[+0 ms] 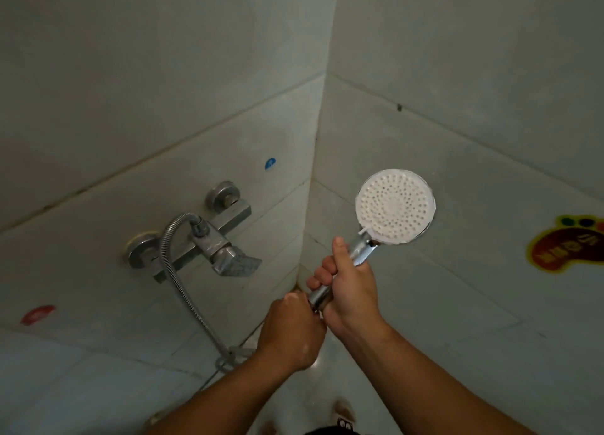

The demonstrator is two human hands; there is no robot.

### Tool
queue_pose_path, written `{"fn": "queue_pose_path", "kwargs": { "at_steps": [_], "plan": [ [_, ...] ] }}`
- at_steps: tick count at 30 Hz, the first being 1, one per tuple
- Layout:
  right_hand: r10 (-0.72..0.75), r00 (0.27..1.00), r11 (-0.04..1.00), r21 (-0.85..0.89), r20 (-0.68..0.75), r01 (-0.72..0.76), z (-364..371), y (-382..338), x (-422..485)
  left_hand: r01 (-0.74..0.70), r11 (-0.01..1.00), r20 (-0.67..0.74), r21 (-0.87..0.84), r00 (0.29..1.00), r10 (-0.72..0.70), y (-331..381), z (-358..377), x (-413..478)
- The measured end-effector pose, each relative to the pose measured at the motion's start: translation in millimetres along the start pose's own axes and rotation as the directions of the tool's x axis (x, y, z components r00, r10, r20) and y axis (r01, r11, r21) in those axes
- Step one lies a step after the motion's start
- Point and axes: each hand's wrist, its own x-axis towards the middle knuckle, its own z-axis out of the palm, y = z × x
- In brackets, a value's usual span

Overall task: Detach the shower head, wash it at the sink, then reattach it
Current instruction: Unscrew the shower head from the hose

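Tiled walls point(457, 58) are seen behind. The shower head point(395, 206) is gripped at the handle by the right hand point(351, 291), its base clenched by the left hand point(291, 333).

So the tap point(209, 238) is on the left wall point(130, 91). The hose point(176, 271) comes off its top, drops down in front of it to the floor, then goes behind the left forearm. The shower head point(395, 206) is right of the tap, in front of the right wall point(474, 75). The right hand point(349, 287) grips its handle, with the left hand point(291, 330) just below on the handle's bottom end, hands touching. There's a small sticker point(269, 164) above the tap and a foot sticker point(568, 243) right of the shower head.
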Motion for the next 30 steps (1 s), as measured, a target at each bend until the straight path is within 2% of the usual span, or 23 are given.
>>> {"fn": "queue_pose_path", "kwargs": {
  "at_steps": [1,3,4,5,7,9,11,13,16,17,19,21,23,27,30],
  "plan": [
    [0.008,1.0,1.0,0.003,0.018,-0.008,-2.4,-1.9,-0.1,0.019,0.995,0.109,-0.098,0.994,-0.008,0.9,-3.6,1.7],
    [0.031,0.998,0.999,0.016,0.055,-0.032,-7.2,-6.4,-0.5,0.119,0.94,0.376,-0.32,0.927,0.011,6.3,-14.4,1.6],
    [0.04,0.997,0.999,0.022,0.068,-0.042,-9.4,-8.3,-0.7,0.149,0.904,0.46,-0.401,0.886,0.058,5.7,-18.9,0.9],
    [0.043,0.996,0.999,0.024,0.076,-0.045,-11.9,-10.0,-0.8,0.131,0.883,0.48,-0.452,0.869,0.117,3.1,-21.1,-0.4],
    [0.036,0.996,0.999,0.023,0.081,-0.038,-17.0,-12.9,0.0,0.051,0.866,0.353,-0.498,0.924,0.149,-3.5,-19.1,-8.2],
    [0.023,0.997,1.0,0.016,0.073,-0.024,-21.2,-16.0,1.0,-0.079,0.879,0.082,-0.47,0.988,0.132,-10.3,-9.0,-19.2],
    [0.026,0.997,0.999,0.019,0.071,-0.027,-23.4,-19.5,1.0,-0.243,0.91,-0.192,-0.337,0.963,0.187,-12.3,4.9,-27.1],
    [0.032,0.996,0.998,0.044,0.08,-0.036,-23.2,-23.6,1.9,-0.331,0.907,-0.341,-0.26,0.91,0.234,-9.1,17.1,-30.4],
    [0.033,0.994,0.996,0.082,0.102,-0.042,-22.4,-31.7,3.6,-0.395,0.889,-0.357,-0.232,0.885,0.3,-2.3,20.7,-28.7],
    [0.034,0.994,0.995,0.091,0.106,-0.043,-23.6,-33.6,4.3,-0.374,0.89,-0.307,-0.262,0.906,0.29,0.8,17.4,-27.9],
    [0.034,0.994,0.995,0.093,0.1,-0.043,-27.2,-36.2,5.4,-0.257,0.865,-0.158,-0.432,0.965,0.208,8.0,10.8,-26.5],
    [0.036,0.995,0.994,0.099,0.089,-0.045,-30.0,-38.4,5.4,-0.206,0.837,-0.064,-0.507,0.977,0.202,10.7,8.1,-26.3],
    [0.028,0.996,0.994,0.104,0.088,-0.037,-32.5,-41.2,5.4,-0.266,0.868,-0.085,-0.42,0.964,0.254,12.1,10.5,-29.5],
    [0.02,0.995,0.996,0.09,0.097,-0.028,-36.2,-46.6,5.6,-0.296,0.873,-0.247,-0.388,0.946,0.211,15.0,20.6,-36.0],
    [0.02,0.995,0.995,0.091,0.102,-0.03,-38.6,-48.6,6.6,-0.288,0.872,-0.223,-0.395,0.951,0.212,16.7,26.4,-33.2]
  ]
}}
